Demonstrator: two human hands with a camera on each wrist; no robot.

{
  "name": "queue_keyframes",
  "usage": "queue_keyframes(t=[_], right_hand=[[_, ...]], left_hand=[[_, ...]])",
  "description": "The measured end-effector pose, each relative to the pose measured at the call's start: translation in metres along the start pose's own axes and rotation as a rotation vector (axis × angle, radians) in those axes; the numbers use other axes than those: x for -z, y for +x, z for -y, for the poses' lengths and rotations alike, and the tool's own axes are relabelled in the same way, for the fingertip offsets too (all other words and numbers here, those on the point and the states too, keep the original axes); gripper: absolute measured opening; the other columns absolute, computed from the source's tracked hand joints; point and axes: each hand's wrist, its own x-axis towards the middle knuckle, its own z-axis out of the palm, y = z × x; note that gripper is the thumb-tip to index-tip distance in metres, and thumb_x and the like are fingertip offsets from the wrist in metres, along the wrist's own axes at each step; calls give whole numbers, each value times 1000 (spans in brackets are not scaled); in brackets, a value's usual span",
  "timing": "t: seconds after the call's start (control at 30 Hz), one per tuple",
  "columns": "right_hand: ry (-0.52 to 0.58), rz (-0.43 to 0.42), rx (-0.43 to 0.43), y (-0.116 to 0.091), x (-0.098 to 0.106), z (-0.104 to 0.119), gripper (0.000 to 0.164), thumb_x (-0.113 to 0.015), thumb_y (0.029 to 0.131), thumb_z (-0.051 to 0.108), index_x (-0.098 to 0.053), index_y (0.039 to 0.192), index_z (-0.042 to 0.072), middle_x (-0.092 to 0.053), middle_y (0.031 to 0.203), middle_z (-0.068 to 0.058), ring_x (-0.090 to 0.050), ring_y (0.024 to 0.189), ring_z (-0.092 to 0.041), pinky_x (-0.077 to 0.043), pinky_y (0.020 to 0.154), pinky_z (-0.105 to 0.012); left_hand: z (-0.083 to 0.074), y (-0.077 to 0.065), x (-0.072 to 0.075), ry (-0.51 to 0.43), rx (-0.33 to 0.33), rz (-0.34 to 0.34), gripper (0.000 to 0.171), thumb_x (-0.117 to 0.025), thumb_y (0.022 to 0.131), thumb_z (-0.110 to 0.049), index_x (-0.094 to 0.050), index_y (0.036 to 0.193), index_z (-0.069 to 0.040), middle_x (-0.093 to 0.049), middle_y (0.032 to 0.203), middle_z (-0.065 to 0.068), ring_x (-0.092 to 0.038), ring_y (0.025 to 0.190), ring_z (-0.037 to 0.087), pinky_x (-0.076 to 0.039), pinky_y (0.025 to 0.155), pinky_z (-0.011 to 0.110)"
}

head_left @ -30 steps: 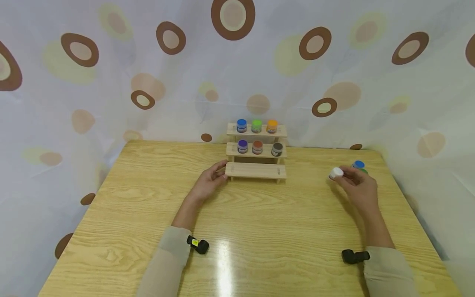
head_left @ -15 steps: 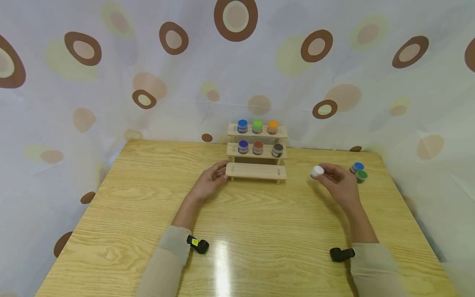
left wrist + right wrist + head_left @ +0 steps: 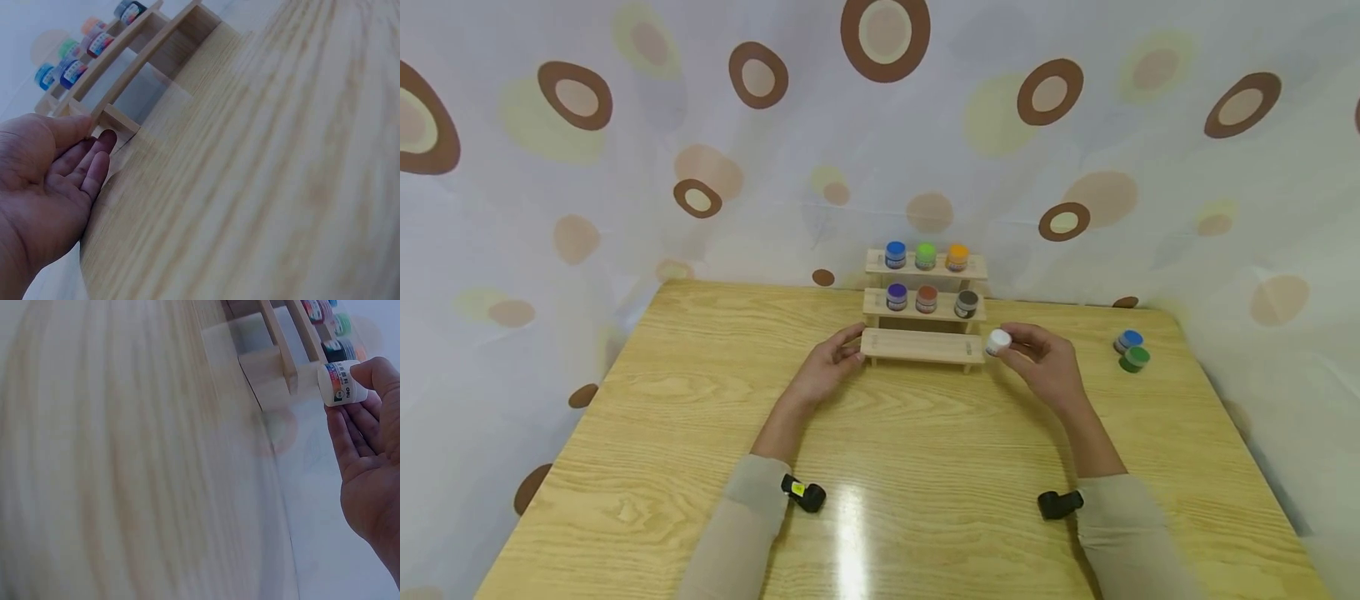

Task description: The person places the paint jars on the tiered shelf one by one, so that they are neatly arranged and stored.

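Observation:
My right hand pinches a small white-lidded paint jar between thumb and fingers. The jar is tilted, just off the right end of the lowest step of a three-step wooden stand. In the right wrist view, the jar's printed label shows, with the thumb on one side and fingers under it. My left hand holds the left end of that lowest step, which bears no jars. In the left wrist view, the thumb lies against the step's end, the other fingers partly behind it.
On the top step stand blue, light green and orange jars. Purple, brown and black jars line the middle step. Blue and green jars stand at the table's right. A patterned curtain hangs behind.
My right hand has carried the white jar leftward from beside the blue and green jars to the stand's right end. The left hand has stayed at the stand.

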Motion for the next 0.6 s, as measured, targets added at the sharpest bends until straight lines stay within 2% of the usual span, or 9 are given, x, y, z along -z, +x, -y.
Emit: queue_keyframes(t=[0.2,0.43,0.6], right_hand=[[33,29,16,10,-24,3,37,-75,98,3,-68,134,-5,-68,129,-22,-69,110,-8,-57,94,-20],[6,94,4,21,-50,6,39,-76,99,7,-68,136,-2,-68,130,-23,-69,110,-11,-57,91,-18],[31,107,-16,27,-62,8,38,-76,97,3,-68,134,-4,-68,131,-25,-70,109,-11,-58,91,-19]], left_hand=[[0,-1,2,0,-1,0,58,-56,109,-4,-37,164,-8,-45,162,20,-50,145,35,-46,117,44],[0,-1,4,0,0,-11,57,-56,109,-3,-39,164,-8,-44,164,18,-50,145,35,-46,117,45],[-1,-1,3,-5,-1,-2,58,-56,109,-3,-39,164,-8,-44,163,18,-50,146,36,-46,117,45]])
